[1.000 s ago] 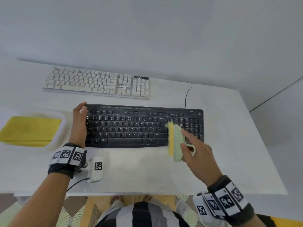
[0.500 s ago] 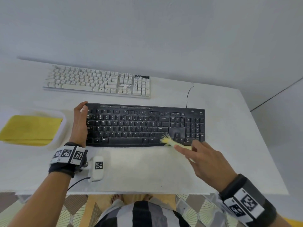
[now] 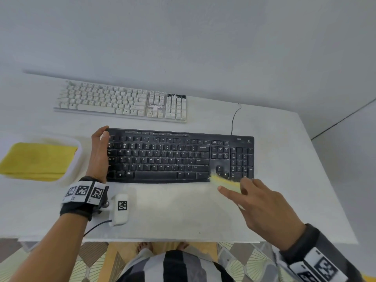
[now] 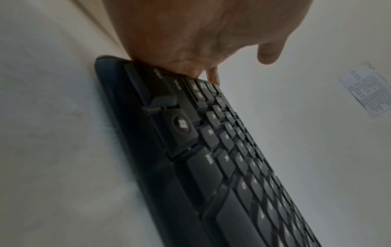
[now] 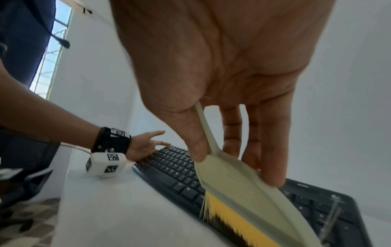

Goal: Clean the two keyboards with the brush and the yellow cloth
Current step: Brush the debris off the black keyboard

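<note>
A black keyboard [image 3: 162, 157] lies in the middle of the white table [image 3: 183, 210]. My left hand [image 3: 99, 151] grips its left end, thumb over the far corner; the left wrist view shows the palm [image 4: 190, 41] pressed on that edge of the black keyboard [image 4: 211, 158]. My right hand [image 3: 258, 202] pinches a pale green brush [image 3: 225, 182] with yellow bristles, which touch the keyboard's front edge below the arrow keys. In the right wrist view thumb and fingers clamp the brush [image 5: 239, 188] over the keyboard [image 5: 175, 168]. A white keyboard [image 3: 122, 100] lies further back. A folded yellow cloth [image 3: 36, 159] sits at the left.
The yellow cloth lies in a shallow white tray [image 3: 74, 159] at the table's left edge. A black cable [image 3: 235, 117] runs from the black keyboard toward the wall. The table's front edge [image 3: 183, 240] is close to my body.
My right hand swept the brush from the middle keys rightward and down to the keyboard's front edge near the arrow keys, tilting it flatter. My left hand stayed on the left end.
</note>
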`<action>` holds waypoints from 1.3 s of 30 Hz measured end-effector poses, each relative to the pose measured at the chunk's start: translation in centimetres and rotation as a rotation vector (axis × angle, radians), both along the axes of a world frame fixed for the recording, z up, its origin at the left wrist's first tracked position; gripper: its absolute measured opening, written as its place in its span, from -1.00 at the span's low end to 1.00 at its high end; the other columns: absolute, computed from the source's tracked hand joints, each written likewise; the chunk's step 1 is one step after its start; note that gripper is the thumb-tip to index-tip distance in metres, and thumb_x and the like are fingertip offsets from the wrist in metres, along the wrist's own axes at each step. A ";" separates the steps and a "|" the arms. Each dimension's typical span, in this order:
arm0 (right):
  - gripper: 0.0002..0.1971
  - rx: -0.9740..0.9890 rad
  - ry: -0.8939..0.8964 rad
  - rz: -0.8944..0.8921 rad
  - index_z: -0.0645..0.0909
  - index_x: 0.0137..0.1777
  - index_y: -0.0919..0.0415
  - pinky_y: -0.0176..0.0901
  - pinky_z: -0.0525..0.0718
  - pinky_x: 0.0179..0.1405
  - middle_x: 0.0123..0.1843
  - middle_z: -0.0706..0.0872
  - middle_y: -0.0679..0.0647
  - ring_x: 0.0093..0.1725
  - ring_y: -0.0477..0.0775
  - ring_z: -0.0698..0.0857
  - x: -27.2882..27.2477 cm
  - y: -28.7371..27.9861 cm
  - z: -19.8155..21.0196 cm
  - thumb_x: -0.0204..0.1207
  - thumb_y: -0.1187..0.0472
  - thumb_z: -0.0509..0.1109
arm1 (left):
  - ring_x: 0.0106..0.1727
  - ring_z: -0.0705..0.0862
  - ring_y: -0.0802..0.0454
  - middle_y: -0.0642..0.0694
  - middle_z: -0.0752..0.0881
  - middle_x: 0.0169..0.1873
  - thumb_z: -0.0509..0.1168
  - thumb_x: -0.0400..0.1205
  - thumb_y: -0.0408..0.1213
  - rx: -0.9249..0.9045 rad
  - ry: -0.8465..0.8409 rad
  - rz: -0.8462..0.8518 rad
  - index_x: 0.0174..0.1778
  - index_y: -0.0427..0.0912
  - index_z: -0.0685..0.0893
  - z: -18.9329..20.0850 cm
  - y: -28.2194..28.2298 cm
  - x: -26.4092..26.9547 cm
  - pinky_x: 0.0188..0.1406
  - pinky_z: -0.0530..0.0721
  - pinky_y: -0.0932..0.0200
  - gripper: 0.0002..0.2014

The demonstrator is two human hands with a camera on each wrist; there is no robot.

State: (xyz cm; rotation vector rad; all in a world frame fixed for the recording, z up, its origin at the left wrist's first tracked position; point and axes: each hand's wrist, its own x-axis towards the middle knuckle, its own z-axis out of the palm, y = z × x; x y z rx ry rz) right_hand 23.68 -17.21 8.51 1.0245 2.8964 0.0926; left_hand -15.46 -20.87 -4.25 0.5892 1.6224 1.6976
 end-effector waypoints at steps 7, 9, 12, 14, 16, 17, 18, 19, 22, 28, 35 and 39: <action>-0.30 0.013 -0.020 -0.079 0.65 0.31 -0.07 -0.35 0.14 -0.65 -0.27 0.48 0.02 -0.37 -0.06 0.28 0.9 1.1 -0.9 0.13 0.34 0.68 | 0.66 0.46 -0.13 -0.14 0.51 0.61 0.20 0.47 0.54 -0.008 0.019 -0.006 0.28 0.51 0.54 -0.6 0.0 -0.6 0.67 0.35 -0.42 -0.51; -0.37 -0.004 0.070 -0.087 0.60 0.37 -0.07 -0.42 0.15 -0.60 -0.27 0.44 -0.05 -0.42 -0.08 0.31 1.2 1.2 -0.4 0.28 0.24 0.65 | 0.67 0.44 -0.12 -0.12 0.50 0.62 0.23 0.42 0.63 -0.016 0.023 -0.010 0.27 0.55 0.55 -0.6 0.0 -0.7 0.68 0.33 -0.42 -0.46; -0.51 -0.164 0.448 -0.203 0.48 0.52 -0.02 -0.28 0.51 -0.49 -0.16 0.57 -0.03 -0.33 0.00 0.55 -0.2 1.0 -0.2 0.59 0.22 0.39 | 0.63 0.49 -0.11 -0.13 0.53 0.60 0.19 0.48 0.53 -0.019 0.024 -0.003 0.30 0.48 0.53 -0.4 0.1 -0.4 0.66 0.38 -0.40 -0.49; -0.56 -0.239 0.759 -0.318 0.49 0.53 0.05 -0.05 0.73 -0.22 0.02 0.70 0.02 -0.12 0.06 0.70 -1.6 0.9 -0.7 0.65 0.22 0.33 | 0.62 0.50 -0.11 -0.12 0.54 0.59 0.16 0.49 0.49 -0.024 0.020 0.002 0.30 0.48 0.53 -0.4 0.1 -0.4 0.65 0.39 -0.41 -0.52; -0.57 -0.255 0.897 -0.402 0.49 0.53 0.09 0.06 0.79 -0.06 0.19 0.72 0.00 0.00 0.08 0.76 -2.8 1.0 -1.8 0.67 0.20 0.30 | 0.64 0.48 -0.11 -0.10 0.53 0.60 0.16 0.50 0.50 -0.032 0.025 0.001 0.27 0.55 0.54 -0.5 0.1 -0.5 0.66 0.36 -0.42 -0.56; -0.57 -0.280 0.900 -0.434 0.48 0.54 0.09 0.11 0.79 0.00 0.26 0.71 0.02 0.05 0.11 0.77 -3.1 0.9 -2.4 0.67 0.20 0.30 | 0.65 0.46 -0.10 -0.10 0.52 0.61 0.16 0.50 0.50 -0.035 0.029 0.000 0.25 0.57 0.55 -0.6 0.1 -0.6 0.66 0.35 -0.42 -0.58; -0.56 -0.321 0.870 -0.456 0.47 0.54 0.10 0.14 0.78 0.03 0.30 0.70 0.04 0.10 0.12 0.76 -3.3 0.8 -3.0 0.67 0.22 0.30 | 0.66 0.45 -0.10 -0.09 0.51 0.62 0.15 0.50 0.50 -0.039 0.028 0.001 0.25 0.57 0.54 -0.6 0.1 -0.6 0.67 0.34 -0.42 -0.58; -0.56 -0.374 0.826 -0.465 0.47 0.55 0.10 0.15 0.78 0.04 0.30 0.70 0.03 0.11 0.09 0.75 -3.3 0.6 -3.4 0.67 0.24 0.31 | 0.66 0.45 -0.10 -0.10 0.51 0.62 0.15 0.49 0.51 -0.044 0.029 0.002 0.25 0.58 0.54 -0.6 0.1 -0.7 0.67 0.33 -0.43 -0.58; -0.58 -0.570 0.650 -0.477 0.50 0.51 0.02 0.09 0.79 -0.08 0.01 0.68 -0.26 -0.18 -0.08 0.74 -2.1 0.3 -2.8 0.65 0.22 0.31 | 0.65 0.47 -0.11 -0.10 0.52 0.61 0.17 0.47 0.51 -0.042 0.024 0.005 0.24 0.56 0.55 -0.5 0.1 -0.6 0.67 0.35 -0.41 -0.56; -0.57 -0.263 0.822 -0.383 0.52 0.51 0.12 -0.12 0.76 0.00 0.17 0.72 -0.05 0.03 -0.07 0.72 -2.4 1.1 -1.7 0.64 0.26 0.34 | 0.62 0.50 -0.11 -0.09 0.55 0.58 0.16 0.46 0.48 -0.042 0.012 0.011 0.29 0.46 0.53 0.2 0.2 -0.3 0.65 0.39 -0.39 -0.50; -0.57 -0.533 0.625 -0.416 0.52 0.50 0.02 -0.04 0.79 -0.02 -0.08 0.64 -0.34 -0.22 -0.28 0.66 -1.6 0.3 -2.2 0.64 0.23 0.33 | 0.61 0.50 -0.11 -0.11 0.54 0.58 0.16 0.44 0.48 -0.036 0.003 0.022 0.35 0.35 0.50 0.3 0.3 -0.1 0.65 0.40 -0.37 -0.41; -0.58 -0.309 0.769 -0.352 0.52 0.51 0.11 -0.24 0.76 -0.09 0.07 0.70 -0.17 -0.09 -0.11 0.71 -2.1 0.8 -1.2 0.65 0.24 0.33 | 0.64 0.48 -0.12 -0.14 0.52 0.60 0.17 0.47 0.48 -0.029 0.018 0.015 0.32 0.39 0.51 0.2 0.1 -0.1 0.67 0.36 -0.38 -0.46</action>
